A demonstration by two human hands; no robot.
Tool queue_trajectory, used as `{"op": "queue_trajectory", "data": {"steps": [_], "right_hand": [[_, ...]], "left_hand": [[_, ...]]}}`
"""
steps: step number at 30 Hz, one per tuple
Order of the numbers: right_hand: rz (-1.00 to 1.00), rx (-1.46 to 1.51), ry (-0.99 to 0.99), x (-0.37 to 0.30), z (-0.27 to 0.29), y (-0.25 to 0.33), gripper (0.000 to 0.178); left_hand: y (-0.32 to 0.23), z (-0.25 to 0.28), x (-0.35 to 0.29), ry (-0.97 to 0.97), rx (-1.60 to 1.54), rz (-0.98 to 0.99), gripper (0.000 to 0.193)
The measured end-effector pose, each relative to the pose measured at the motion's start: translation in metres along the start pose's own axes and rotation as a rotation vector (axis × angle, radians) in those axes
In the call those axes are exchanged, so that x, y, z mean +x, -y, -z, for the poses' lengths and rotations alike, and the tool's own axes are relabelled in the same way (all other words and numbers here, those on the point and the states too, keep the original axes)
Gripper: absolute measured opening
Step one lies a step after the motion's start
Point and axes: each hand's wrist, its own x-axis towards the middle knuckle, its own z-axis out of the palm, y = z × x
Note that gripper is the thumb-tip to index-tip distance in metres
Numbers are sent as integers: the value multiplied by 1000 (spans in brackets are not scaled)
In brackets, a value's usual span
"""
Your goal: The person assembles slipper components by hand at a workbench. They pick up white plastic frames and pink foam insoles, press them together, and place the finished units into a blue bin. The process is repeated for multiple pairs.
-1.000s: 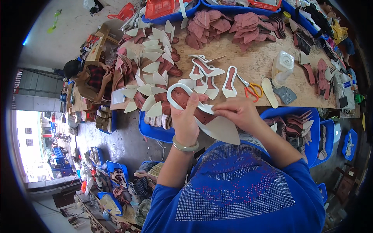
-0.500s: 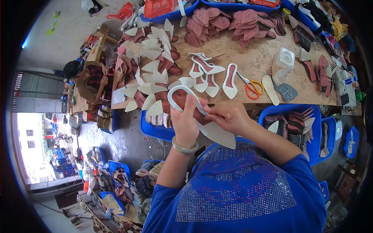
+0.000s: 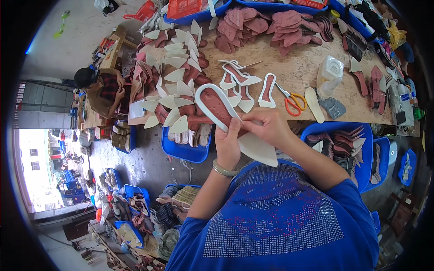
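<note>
A reddish-brown shoe insole (image 3: 215, 105) with white edging around its heel and a pale pointed toe is held in front of my chest. The heel end points up and to the left, the toe down and to the right. My left hand (image 3: 228, 143) wraps round its middle, thumb on top. My right hand (image 3: 267, 128) pinches the insole's edge at the right side of the waist; its fingertips hide what exactly they grip. Beyond my hands, several white-edged insoles (image 3: 267, 86) lie on the table, beside orange-and-yellow-handled scissors (image 3: 294, 103).
The wooden table (image 3: 289, 67) carries piles of red-brown insoles (image 3: 242, 26), rows of pale-toed ones (image 3: 177, 76), a translucent bottle (image 3: 330, 72) and a bare pale sole (image 3: 313, 105). Blue bins (image 3: 367, 158) stand below the edge. A person (image 3: 100, 90) sits at the far left.
My left hand has slid from the heel down to the insole's middle, baring the heel. The insole has turned a little more upright, and my right hand has risen slightly, still pinching the edge.
</note>
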Motion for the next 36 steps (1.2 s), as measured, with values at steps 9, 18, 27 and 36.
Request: {"op": "queue_trajectory", "data": {"steps": [9,18,27,36], "right_hand": [[-59,-21,168,-2,28,9,15],[-99,-21,178,7,21,-6,15],[-704,619,79,6,26,-22,19],[-718,578,-35,-15,28,-13,18]], "left_hand": [[-12,-4,1,12,71,-56,22],[-9,-4,8,17,144,-6,31],[-2,-9,5,-87,-46,84,30],[-6,-6,3,-83,60,22,27]]}}
